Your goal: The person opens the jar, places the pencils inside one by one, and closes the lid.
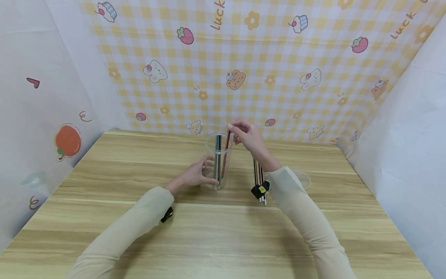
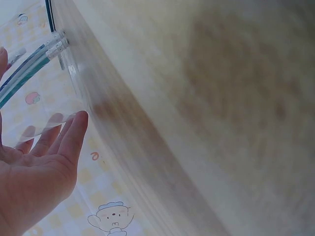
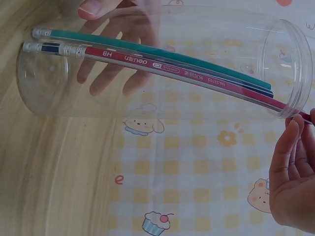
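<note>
A tall clear plastic jar (image 1: pixel 210 150) stands on the table, its mouth upward. My left hand (image 1: pixel 196 174) grips it low down, with the thumb on the near side and the fingers round the far side. Inside lean a green pencil (image 3: pixel 162 51) and a dark blue pencil (image 3: pixel 266 92), eraser ends at the bottom. At the jar's rim my right hand (image 1: pixel 248 135) pinches the upper end of a red pencil (image 3: pixel 142 66) between thumb and fingers. Most of that pencil is inside the jar, its white eraser end down.
Several more pencils (image 1: pixel 256 172) lie on the wooden table (image 1: pixel 216 240) to the right, partly covered by my right forearm. Beside that sleeve is a clear round lid (image 1: pixel 304 179). A yellow checked cloth (image 1: pixel 216 54) hangs behind the table.
</note>
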`<action>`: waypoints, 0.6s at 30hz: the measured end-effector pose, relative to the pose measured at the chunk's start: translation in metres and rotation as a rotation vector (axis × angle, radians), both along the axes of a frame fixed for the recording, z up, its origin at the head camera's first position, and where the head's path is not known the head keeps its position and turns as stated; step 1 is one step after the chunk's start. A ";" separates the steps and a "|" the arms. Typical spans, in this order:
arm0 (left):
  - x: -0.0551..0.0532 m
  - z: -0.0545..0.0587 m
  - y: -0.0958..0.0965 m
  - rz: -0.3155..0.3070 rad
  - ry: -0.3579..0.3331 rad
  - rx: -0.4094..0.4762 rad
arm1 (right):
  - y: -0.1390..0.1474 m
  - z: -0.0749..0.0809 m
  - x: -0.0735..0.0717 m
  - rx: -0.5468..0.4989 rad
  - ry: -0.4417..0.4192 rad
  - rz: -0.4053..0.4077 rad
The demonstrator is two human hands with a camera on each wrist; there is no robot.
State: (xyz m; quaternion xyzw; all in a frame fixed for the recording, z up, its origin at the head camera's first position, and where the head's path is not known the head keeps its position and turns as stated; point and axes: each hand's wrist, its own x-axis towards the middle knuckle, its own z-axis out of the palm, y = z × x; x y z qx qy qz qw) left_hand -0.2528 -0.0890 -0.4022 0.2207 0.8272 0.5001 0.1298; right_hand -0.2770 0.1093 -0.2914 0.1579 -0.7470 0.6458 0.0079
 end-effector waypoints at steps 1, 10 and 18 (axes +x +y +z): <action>-0.001 -0.001 0.000 0.001 0.000 -0.002 | 0.000 0.000 0.000 0.008 0.001 -0.002; 0.010 0.015 0.002 -0.018 -0.011 0.027 | 0.000 -0.002 0.002 0.076 0.034 0.040; 0.014 0.021 0.003 -0.014 -0.025 0.025 | 0.002 -0.004 0.000 0.108 0.079 0.090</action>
